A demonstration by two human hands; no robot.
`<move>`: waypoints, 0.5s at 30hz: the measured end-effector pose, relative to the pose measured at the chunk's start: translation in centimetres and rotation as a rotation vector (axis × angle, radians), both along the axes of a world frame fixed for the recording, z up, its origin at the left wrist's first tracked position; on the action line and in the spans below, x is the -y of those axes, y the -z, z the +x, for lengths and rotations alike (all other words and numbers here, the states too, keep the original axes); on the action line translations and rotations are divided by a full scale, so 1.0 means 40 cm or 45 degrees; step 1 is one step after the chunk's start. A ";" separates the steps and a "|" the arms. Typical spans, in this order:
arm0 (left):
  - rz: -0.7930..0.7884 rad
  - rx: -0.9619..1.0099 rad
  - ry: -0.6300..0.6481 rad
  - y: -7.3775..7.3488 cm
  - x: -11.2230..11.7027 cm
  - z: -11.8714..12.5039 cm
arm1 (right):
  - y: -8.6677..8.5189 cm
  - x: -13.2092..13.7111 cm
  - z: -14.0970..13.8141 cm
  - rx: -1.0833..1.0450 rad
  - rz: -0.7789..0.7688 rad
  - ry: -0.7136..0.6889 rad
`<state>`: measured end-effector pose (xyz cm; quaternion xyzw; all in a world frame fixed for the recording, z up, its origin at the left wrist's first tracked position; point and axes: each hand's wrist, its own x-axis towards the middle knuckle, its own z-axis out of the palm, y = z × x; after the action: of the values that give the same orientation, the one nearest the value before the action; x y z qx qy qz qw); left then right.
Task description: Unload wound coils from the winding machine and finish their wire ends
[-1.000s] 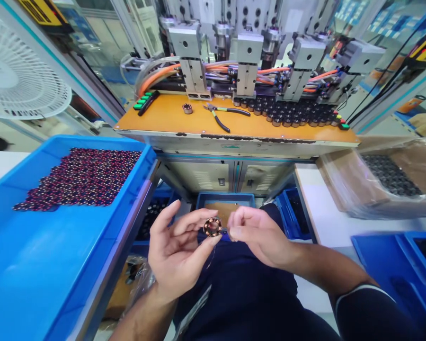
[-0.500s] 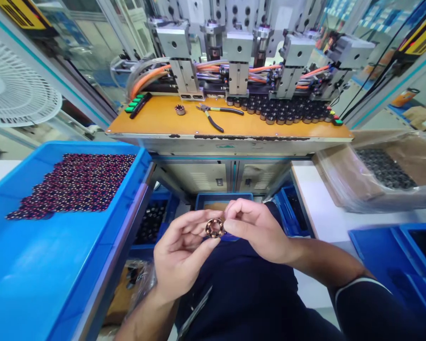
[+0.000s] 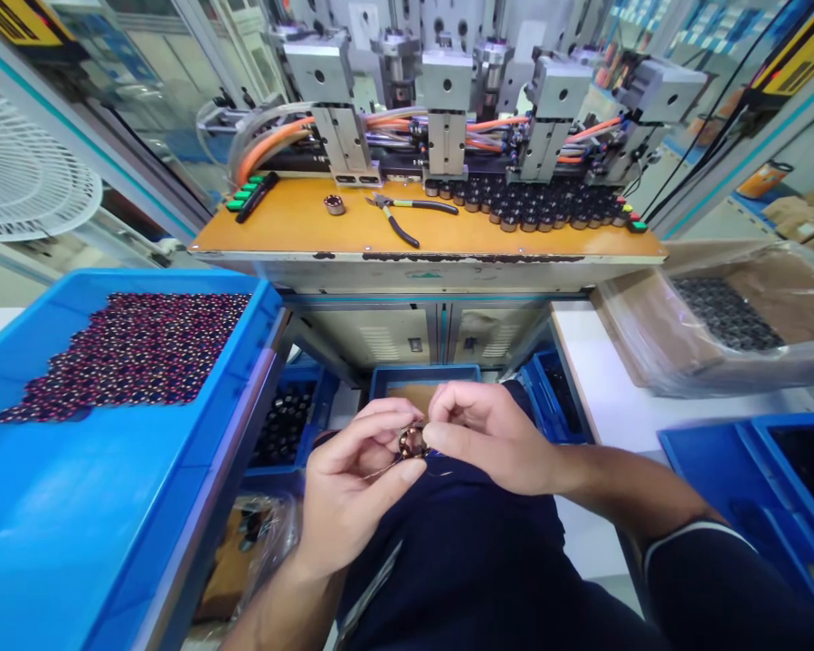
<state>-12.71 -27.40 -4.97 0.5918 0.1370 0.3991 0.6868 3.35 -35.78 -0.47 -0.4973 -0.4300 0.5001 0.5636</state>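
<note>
A small round copper-wound coil part (image 3: 412, 442) sits between both my hands over my lap. My left hand (image 3: 353, 488) pinches it from the left with thumb and fingers closed round it. My right hand (image 3: 488, 438) presses its fingertips onto the part from the right, fingers curled together. Thin wire strands trail from the part and most of it is hidden by my fingers.
A big blue bin (image 3: 74, 506) at left holds several dark wound parts (image 3: 128, 357). The orange bench (image 3: 298, 226) carries cutters (image 3: 407, 212), one loose part (image 3: 335, 204) and rows of dark parts (image 3: 535, 203) under the machine heads. A plastic-lined box (image 3: 739, 316) stands right; blue bins (image 3: 787, 488) sit near.
My hands have closed in tighter on the coil part and dropped slightly; it was turned face-up and plain to see, and now my fingers cover most of it.
</note>
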 end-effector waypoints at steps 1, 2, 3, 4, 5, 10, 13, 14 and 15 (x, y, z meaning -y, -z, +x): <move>-0.024 -0.003 0.015 -0.001 0.001 -0.003 | -0.003 0.000 0.001 0.014 -0.026 0.007; -0.062 0.001 0.034 -0.003 0.002 -0.005 | -0.004 0.000 0.002 0.023 -0.043 0.011; -0.107 0.005 0.055 -0.004 0.002 -0.006 | -0.005 0.001 0.005 0.032 -0.050 0.010; -0.151 0.008 0.075 -0.006 0.002 -0.008 | -0.006 0.002 0.009 0.046 -0.051 0.006; -0.192 0.007 0.097 -0.008 0.002 -0.009 | -0.007 0.002 0.014 0.064 -0.049 0.007; -0.301 0.005 0.183 -0.014 0.000 -0.015 | -0.020 0.000 0.039 0.105 -0.086 0.012; -0.304 -0.062 0.183 -0.013 0.000 -0.017 | -0.033 -0.004 0.039 0.127 -0.114 -0.089; -0.311 -0.083 0.180 -0.014 0.000 -0.017 | -0.036 -0.006 0.037 0.134 -0.124 -0.113; -0.324 -0.099 0.179 -0.015 0.000 -0.017 | -0.037 -0.007 0.037 0.136 -0.134 -0.123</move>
<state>-13.38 -27.41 -4.38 0.5231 0.1713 0.3061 0.7767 4.85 -35.48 0.99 -0.5309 -0.4559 0.5214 0.4883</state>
